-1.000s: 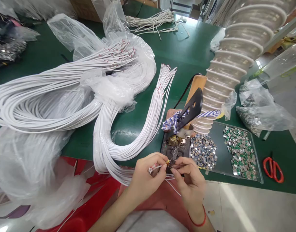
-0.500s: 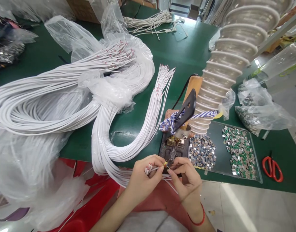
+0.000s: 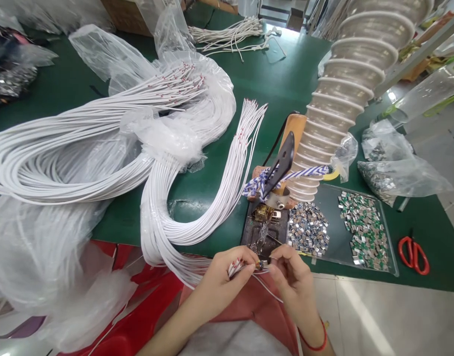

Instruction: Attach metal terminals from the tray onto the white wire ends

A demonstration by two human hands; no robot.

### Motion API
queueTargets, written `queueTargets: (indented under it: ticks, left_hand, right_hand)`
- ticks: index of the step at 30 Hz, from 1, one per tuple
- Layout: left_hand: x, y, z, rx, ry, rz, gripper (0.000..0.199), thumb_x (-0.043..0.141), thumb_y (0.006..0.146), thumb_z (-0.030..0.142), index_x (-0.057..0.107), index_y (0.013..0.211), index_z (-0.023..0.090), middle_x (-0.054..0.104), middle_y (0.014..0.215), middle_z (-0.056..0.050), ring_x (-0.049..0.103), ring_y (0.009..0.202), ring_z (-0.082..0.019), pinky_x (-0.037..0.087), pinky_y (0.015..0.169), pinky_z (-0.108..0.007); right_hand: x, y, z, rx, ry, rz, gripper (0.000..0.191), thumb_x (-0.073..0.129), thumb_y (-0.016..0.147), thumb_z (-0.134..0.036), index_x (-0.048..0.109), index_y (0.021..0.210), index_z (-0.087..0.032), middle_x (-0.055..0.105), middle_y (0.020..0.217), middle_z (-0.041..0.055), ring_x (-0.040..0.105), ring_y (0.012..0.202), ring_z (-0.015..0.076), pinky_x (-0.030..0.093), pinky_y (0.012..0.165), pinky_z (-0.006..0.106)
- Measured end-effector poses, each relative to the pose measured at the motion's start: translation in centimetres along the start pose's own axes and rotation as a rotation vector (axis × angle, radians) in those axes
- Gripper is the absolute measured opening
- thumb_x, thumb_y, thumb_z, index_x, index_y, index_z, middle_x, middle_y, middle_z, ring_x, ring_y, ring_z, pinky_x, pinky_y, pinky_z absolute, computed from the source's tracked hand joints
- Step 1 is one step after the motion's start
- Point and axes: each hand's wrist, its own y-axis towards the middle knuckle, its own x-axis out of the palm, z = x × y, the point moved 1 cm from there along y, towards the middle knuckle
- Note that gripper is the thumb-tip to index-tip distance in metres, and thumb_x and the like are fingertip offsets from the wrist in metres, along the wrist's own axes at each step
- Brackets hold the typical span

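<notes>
My left hand (image 3: 223, 279) is closed round several white cables (image 3: 234, 268), whose stripped ends show reddish wires. Between its thumb and fingertips a cable end meets a small metal connector (image 3: 263, 264). My right hand (image 3: 295, 284), wearing a red string bracelet, is just right of the connector with thumb and fingers pinched; what they hold is too small to make out. Both hands are at the table's front edge, before a dark soldering stand (image 3: 266, 232) with a bundle of solder-like metal strands. A long bundle of white cables (image 3: 197, 232) curves over the table on the left.
A wide ribbed hose (image 3: 338, 109) comes down behind the stand, tied with blue-white cloth. Right of it, a tray (image 3: 334, 212) holds two piles of small metal connectors. Red-handled scissors (image 3: 413, 254) lie at far right. Plastic bags (image 3: 393, 168) of parts stand behind.
Both hands have come slightly down and toward me, away from the stand. The right hand has moved a little right, and the connector shows more clearly between the hands.
</notes>
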Motion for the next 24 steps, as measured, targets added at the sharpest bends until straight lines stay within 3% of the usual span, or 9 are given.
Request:
queueTargets:
  ticks: [3,8,12,13,17,20,24]
  left_hand:
    - [0.2,-0.9,-0.4,-0.035,-0.014,-0.092,0.024,0.057,0.101,0.032,0.067,0.085,0.018,0.073,0.089,-0.005,0.066,0.085,-0.019,0.05,0.08,-0.028]
    - [0.5,-1.2,-0.9,-0.112,-0.14,-0.18,0.045,0.047,0.106,0.053,0.07,0.094,0.017,0.067,0.08,-0.003,0.062,0.069,-0.017,0.052,0.071,-0.028]
    - [0.4,-0.9,-0.9,-0.001,-0.156,-0.171,0.049,0.047,0.106,0.057,0.074,0.094,0.018,0.072,0.106,-0.011,0.068,0.104,-0.025,0.051,0.095,-0.032]
    - [0.5,-0.9,-0.8,0.005,-0.143,-0.185,0.049,0.047,0.106,0.056,0.075,0.092,0.018,0.072,0.105,-0.01,0.068,0.105,-0.025,0.05,0.097,-0.032]
    - [1.2,-1.3,-0.8,-0.151,-0.173,-0.323,0.049,0.047,0.105,0.057,0.073,0.093,0.018,0.068,0.082,-0.004,0.062,0.073,-0.018,0.053,0.075,-0.028]
    - [1.9,-1.5,-0.8,-0.16,-0.197,-0.401,0.037,0.054,0.103,0.048,0.072,0.091,0.018,0.068,0.082,-0.004,0.06,0.071,-0.018,0.052,0.07,-0.027]
    - [1.7,-1.6,-0.4,-0.091,-0.148,-0.418,0.031,0.056,0.102,0.036,0.068,0.08,0.018,0.062,0.075,-0.001,0.054,0.069,-0.017,0.046,0.064,-0.025]
  right_hand:
    - [-0.4,-0.1,-0.5,0.029,-0.006,-0.135,0.012,0.063,0.1,-0.031,0.07,0.098,-0.021,0.064,0.073,-0.0008,0.053,0.055,0.0127,0.045,0.05,0.023]
    - [-1.5,0.2,-1.2,0.008,0.078,-0.224,0.02,0.062,0.102,-0.032,0.073,0.09,-0.021,0.069,0.077,0.0034,0.065,0.067,0.0169,0.052,0.058,0.025]
    - [-2.7,0.3,-1.7,-0.09,0.061,-0.317,0.023,0.066,0.1,-0.043,0.075,0.094,-0.022,0.069,0.073,0.0023,0.062,0.063,0.0165,0.05,0.057,0.026]
    - [-2.9,0.3,-1.8,-0.102,0.04,-0.322,0.022,0.067,0.1,-0.042,0.075,0.094,-0.023,0.069,0.073,0.0019,0.061,0.063,0.0164,0.05,0.057,0.026]
    - [-2.3,0.3,-2.2,-0.13,-0.041,-0.278,0.008,0.069,0.099,-0.03,0.074,0.099,-0.023,0.067,0.076,0.0008,0.061,0.065,0.0159,0.05,0.058,0.026]
    - [-1.2,0.3,-2.6,-0.168,-0.048,-0.305,0.009,0.067,0.1,-0.028,0.074,0.102,-0.023,0.064,0.074,0.0002,0.06,0.064,0.0153,0.048,0.056,0.025]
    - [-0.5,0.3,-2.8,-0.203,-0.019,-0.306,0.011,0.063,0.099,-0.021,0.07,0.09,-0.022,0.061,0.072,-0.0005,0.057,0.064,0.0148,0.045,0.056,0.025]
